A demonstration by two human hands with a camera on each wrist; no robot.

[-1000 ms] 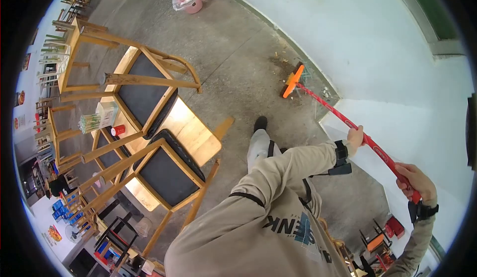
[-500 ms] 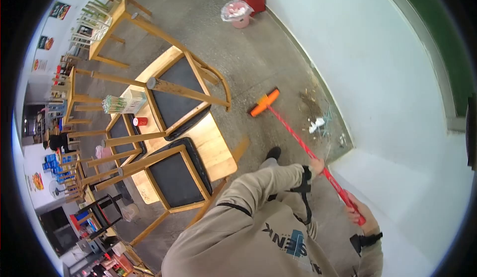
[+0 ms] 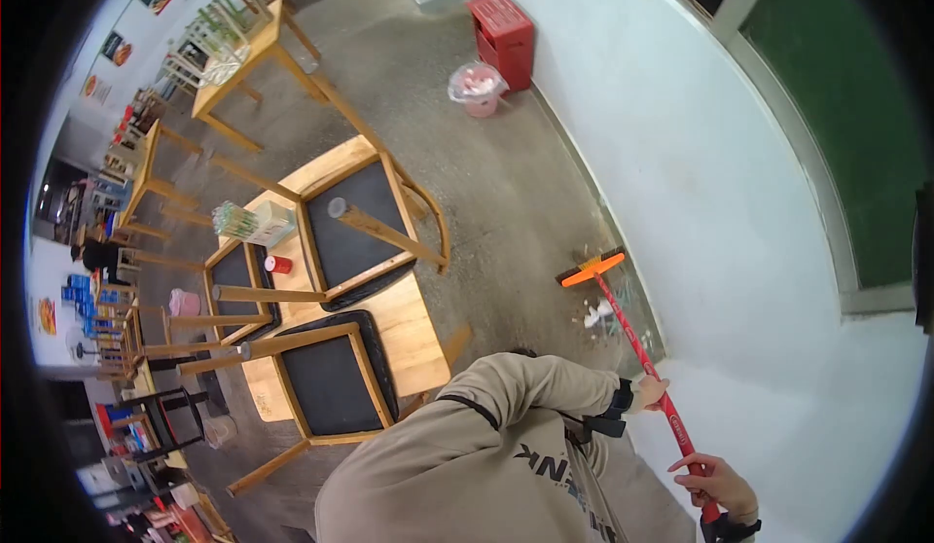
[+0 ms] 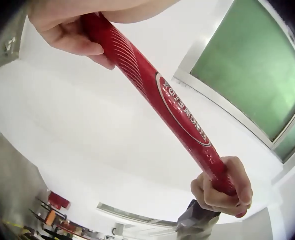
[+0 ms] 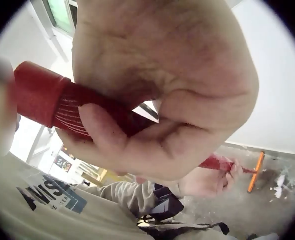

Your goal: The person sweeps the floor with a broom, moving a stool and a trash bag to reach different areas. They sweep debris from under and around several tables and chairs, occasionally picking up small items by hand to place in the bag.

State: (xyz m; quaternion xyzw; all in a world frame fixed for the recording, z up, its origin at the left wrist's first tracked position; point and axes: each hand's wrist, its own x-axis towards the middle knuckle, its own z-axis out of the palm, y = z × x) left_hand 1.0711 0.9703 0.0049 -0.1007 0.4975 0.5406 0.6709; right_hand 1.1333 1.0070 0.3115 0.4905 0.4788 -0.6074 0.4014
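Note:
A broom with a red handle (image 3: 678, 433) slants down to the floor by the wall in the head view. Its orange head (image 3: 594, 269) with dark bristles sits over dirt at the foot of the wall. My left hand (image 3: 649, 393) grips the handle partway down, fingers wrapped round it in the left wrist view. Higher up, my right hand (image 3: 722, 487) holds the end of the handle; its curled fingers (image 5: 152, 150) show close up in the right wrist view. White scraps (image 3: 599, 312) and pale green strands lie just nearer to me than the broom head.
Upturned chairs (image 3: 341, 378) rest on a wooden table (image 3: 409, 324) to the left, legs sticking out. A white wall (image 3: 662, 173) runs along the right. A pink lined bin (image 3: 479, 95) and a red cabinet (image 3: 504, 37) stand farther off against it.
Half a second ago the broom head was out on the floor toward the table; now it is back near the wall, beyond the scraps. Both hands keep hold of the handle. The head view has shifted.

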